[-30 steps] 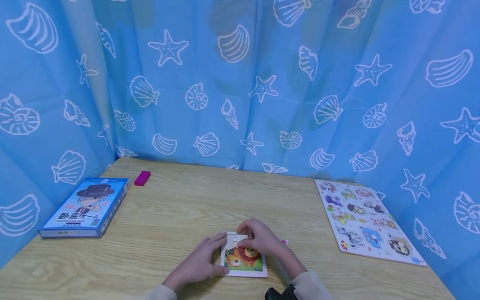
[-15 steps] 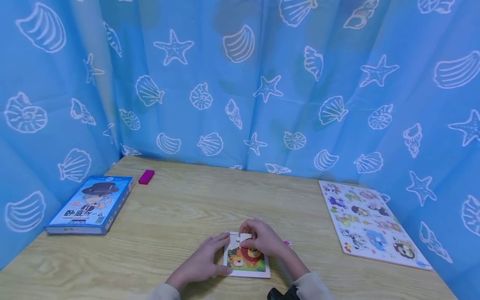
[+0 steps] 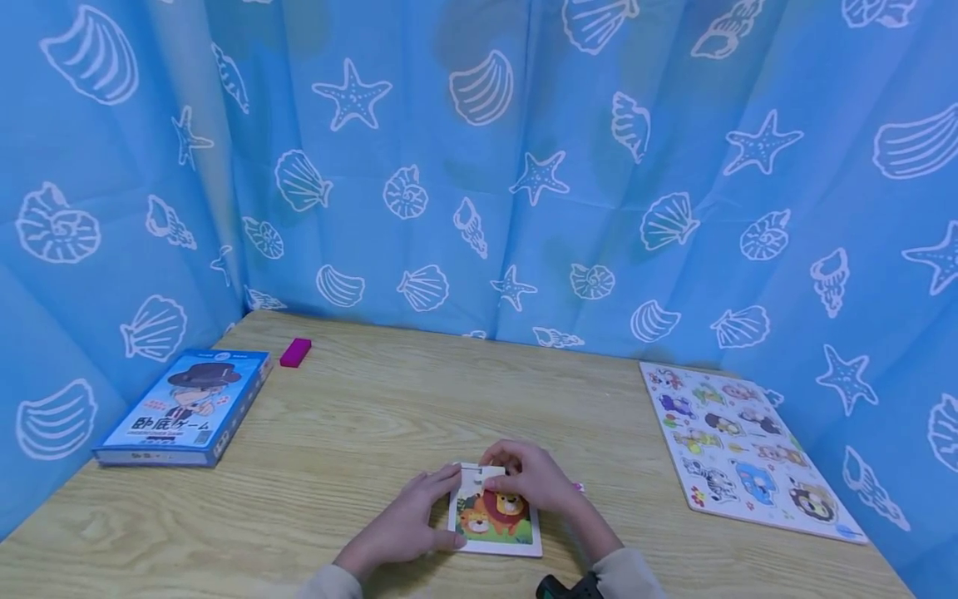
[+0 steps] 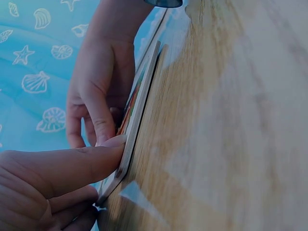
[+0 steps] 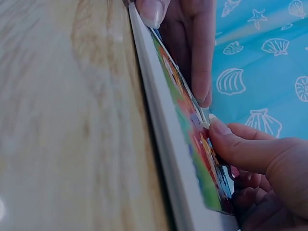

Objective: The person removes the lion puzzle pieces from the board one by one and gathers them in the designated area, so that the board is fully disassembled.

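Toward the table's (image 3: 419, 399) near edge, the left hand (image 3: 407, 520) keeps thumb and straight fingers spread along the lion puzzle's (image 3: 497, 534) left edge. As a second ago, the right hand (image 3: 531, 474) pinches a puzzle piece (image 3: 491, 472) near the puzzle's far edge.

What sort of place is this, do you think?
Probably a children's play corner, though I can't see the whole room: a blue seashell-print curtain, a lion picture puzzle and a board of cartoon animals suggest it.
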Tool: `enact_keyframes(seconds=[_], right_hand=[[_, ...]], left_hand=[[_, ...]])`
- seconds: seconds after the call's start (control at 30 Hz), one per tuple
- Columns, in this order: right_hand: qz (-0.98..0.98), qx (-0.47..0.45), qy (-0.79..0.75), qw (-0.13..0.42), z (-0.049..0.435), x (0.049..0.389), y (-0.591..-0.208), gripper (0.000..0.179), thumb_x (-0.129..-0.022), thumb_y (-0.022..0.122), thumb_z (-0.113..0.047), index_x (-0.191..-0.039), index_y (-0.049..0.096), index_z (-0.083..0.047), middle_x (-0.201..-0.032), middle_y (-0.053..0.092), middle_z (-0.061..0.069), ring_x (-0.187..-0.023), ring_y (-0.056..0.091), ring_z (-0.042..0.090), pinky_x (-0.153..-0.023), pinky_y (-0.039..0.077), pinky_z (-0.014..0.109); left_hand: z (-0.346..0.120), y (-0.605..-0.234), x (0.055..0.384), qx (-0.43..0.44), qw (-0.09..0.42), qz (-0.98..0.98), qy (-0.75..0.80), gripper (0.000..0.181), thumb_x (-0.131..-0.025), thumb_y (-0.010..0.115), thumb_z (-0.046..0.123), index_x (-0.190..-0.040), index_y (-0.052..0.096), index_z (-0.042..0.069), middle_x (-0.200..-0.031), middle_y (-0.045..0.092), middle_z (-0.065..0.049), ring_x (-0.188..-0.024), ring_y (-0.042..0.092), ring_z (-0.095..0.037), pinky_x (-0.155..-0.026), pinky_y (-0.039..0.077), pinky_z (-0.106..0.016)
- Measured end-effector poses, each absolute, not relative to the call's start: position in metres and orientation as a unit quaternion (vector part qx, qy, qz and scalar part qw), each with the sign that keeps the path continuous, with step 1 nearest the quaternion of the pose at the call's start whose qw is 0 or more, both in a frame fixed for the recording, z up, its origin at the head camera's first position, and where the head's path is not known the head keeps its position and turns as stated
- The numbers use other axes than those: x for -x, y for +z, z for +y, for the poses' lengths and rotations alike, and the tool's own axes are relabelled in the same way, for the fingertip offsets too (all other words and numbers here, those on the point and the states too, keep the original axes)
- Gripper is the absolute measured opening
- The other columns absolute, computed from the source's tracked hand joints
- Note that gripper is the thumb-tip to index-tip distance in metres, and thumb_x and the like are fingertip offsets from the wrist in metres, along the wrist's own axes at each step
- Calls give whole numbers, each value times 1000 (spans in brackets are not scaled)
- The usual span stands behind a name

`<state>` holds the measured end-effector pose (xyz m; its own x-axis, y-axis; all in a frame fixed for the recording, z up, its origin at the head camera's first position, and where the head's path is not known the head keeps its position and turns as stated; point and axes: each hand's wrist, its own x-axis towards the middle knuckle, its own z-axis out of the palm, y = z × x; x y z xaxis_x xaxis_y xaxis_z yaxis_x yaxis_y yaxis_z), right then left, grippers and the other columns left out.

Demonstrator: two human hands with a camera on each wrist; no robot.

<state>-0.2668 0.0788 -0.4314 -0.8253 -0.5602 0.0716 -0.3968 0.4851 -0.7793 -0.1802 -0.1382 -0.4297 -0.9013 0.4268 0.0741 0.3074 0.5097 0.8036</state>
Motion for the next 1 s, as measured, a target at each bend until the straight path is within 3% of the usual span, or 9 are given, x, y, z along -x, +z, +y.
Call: enact_keyframes(seconds=[0.57,0.8,1.0], right_hand=[[863,268,-414,108,72,268,-425,15,-85,71,-16,-99,66,-13,-77,54,-3,-63,43,15,-59,35,25],[863,274,-412,106,71,269,-425,13,-85,72,-15,-96,66,-12,-74,53,-3,-62,41,14,-57,33,25],[863,270,-414,106,74,269,-427,12,-84,72,-14,-95,66,-12,-78,55,-3,-62,41,15,-58,33,25]], left_hand=[[-139,-428,180,-226,63,862,449,73,-81,75,24,-139,42,-4,-149,30,-20,-135,17,-50,-106,9,-66],[-142,-428,182,-305,91,882,348,48,-95,56,30,-140,49,15,-152,20,-22,-140,15,-37,-107,5,-63],[-141,-428,180,-315,98,883,335,40,-98,50,29,-136,55,18,-153,18,-22,-141,10,-37,-107,4,-63]])
